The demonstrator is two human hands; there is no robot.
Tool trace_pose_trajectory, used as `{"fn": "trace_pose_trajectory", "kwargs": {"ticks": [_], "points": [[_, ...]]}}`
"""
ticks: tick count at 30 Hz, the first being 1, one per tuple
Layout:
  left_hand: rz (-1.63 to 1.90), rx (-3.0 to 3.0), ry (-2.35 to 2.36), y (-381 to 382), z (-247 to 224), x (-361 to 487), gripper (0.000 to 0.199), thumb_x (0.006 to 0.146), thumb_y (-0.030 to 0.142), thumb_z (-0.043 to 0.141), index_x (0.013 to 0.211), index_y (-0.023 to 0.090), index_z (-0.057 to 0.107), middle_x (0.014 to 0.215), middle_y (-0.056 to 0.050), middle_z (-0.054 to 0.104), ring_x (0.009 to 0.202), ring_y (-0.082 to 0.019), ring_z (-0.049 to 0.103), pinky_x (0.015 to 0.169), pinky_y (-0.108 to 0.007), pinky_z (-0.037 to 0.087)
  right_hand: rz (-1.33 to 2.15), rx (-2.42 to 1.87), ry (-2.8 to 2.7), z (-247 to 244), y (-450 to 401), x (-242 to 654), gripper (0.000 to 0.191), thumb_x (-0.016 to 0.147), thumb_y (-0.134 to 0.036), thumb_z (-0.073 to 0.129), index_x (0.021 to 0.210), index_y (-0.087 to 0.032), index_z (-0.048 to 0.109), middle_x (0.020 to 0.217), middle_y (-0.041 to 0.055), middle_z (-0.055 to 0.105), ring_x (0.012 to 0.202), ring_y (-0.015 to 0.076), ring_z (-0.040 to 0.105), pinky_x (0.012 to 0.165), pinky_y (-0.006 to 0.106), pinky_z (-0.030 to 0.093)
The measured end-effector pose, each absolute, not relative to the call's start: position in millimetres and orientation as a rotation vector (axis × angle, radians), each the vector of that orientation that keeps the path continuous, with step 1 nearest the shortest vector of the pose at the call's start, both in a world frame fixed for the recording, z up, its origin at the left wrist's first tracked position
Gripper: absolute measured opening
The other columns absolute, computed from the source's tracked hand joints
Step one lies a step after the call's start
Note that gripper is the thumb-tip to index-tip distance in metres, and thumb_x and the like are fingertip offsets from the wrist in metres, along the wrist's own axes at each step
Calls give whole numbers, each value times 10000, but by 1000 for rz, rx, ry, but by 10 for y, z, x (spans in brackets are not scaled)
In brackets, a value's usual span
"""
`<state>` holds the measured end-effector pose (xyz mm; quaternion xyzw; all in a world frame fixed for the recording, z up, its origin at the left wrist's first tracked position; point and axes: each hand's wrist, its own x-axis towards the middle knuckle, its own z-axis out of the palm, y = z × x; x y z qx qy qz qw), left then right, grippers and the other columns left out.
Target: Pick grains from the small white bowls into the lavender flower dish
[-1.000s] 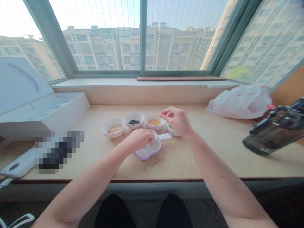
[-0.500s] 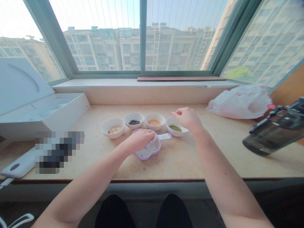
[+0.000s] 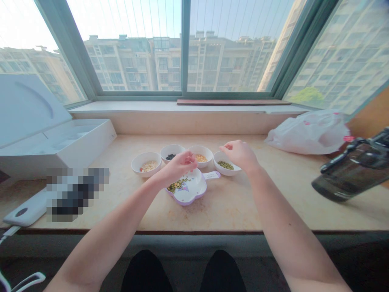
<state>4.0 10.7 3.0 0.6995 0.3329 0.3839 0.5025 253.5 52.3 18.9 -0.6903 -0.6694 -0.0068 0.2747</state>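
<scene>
A purple-rimmed dish (image 3: 190, 194) with a short handle holds mixed beans on its left side. My left hand (image 3: 184, 163) is above the dish's back edge, its fingertips pinched together; anything between them is too small to tell. Over the bowl of green beans (image 3: 225, 165), my right hand (image 3: 235, 151) has its fingertips closed, their content hidden. The bowl of black beans (image 3: 170, 156) and the bowl of yellow grains (image 3: 201, 157) stand behind the dish, partly covered by my left hand. Leftmost is a bowl of pale pieces (image 3: 148, 166).
An open white box (image 3: 85, 142) stands at the left, with a white power bank (image 3: 27, 211) and a blurred dark object before it. A plastic bag (image 3: 306, 132) and a dark bottle (image 3: 349, 172) are at the right. Windows rise behind.
My left hand has lifted from inside the dish toward its back edge, uncovering the mixed beans. My right hand has stayed almost in place over the green beans.
</scene>
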Motion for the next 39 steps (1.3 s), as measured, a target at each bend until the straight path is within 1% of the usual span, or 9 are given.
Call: {"fn": "trace_pose_trajectory", "kwargs": {"ticks": [5,9,13,20,25,30,32,34,39], "points": [[950,1204,569,94,132,15,357,753,245,819,785,182,469,713,54,456,608,-57,429,578,-213,311,227,-1381,-1775,169,435,2294,255,891,-386,626,844,-180,769,836,84,771,715,200,670,699,322,491],[969,1068,525,113,156,-14,343,737,207,840,796,169,504,718,54,464,597,-43,415,565,-201,305,621,-1027,-1760,105,276,2057,296,862,-470,683,929,-190,749,787,33,729,618,141,614,607,277,488],[991,1063,558,141,124,-13,346,711,207,855,801,167,523,738,37,498,644,-62,485,580,-202,328,794,-911,-1777,3,182,1906,364,756,-470,806,994,-203,737,775,5,704,572,119,592,548,255,489],[969,1139,623,139,64,25,319,734,248,814,816,174,514,734,34,514,628,-64,488,581,-210,338,674,-954,-1859,-32,199,1890,271,818,-462,762,904,-205,777,785,29,736,597,129,614,567,261,495],[1047,1228,703,120,59,36,296,734,245,782,843,173,516,784,23,569,678,-78,559,646,-219,419,547,-945,-1926,-13,211,1917,202,853,-398,723,902,-218,799,809,36,741,620,137,624,592,266,496],[1024,1596,943,129,47,12,139,860,269,650,922,177,567,854,-32,670,767,-143,648,721,-274,499,472,-973,-1969,-7,223,1928,178,884,-358,672,903,-218,780,874,34,758,624,129,611,625,265,498],[922,1956,1114,128,33,-13,59,882,216,591,928,185,612,883,-53,700,828,-178,664,757,-295,498,468,-1011,-1959,-5,227,1932,172,888,-344,655,913,-215,766,874,31,761,625,132,612,629,265,498],[708,2330,1200,117,20,-39,128,868,144,550,912,195,659,900,-61,713,872,-205,670,782,-305,482,452,-1036,-1946,-4,229,1937,173,889,-345,647,915,-213,756,871,31,762,646,140,623,646,270,503],[257,2678,1238,74,1,-46,211,838,118,524,903,203,706,800,-66,700,756,-221,661,664,-291,421,425,-1048,-1942,2,232,1947,190,890,-367,639,887,-209,743,901,38,768,662,147,624,670,282,508]]}}
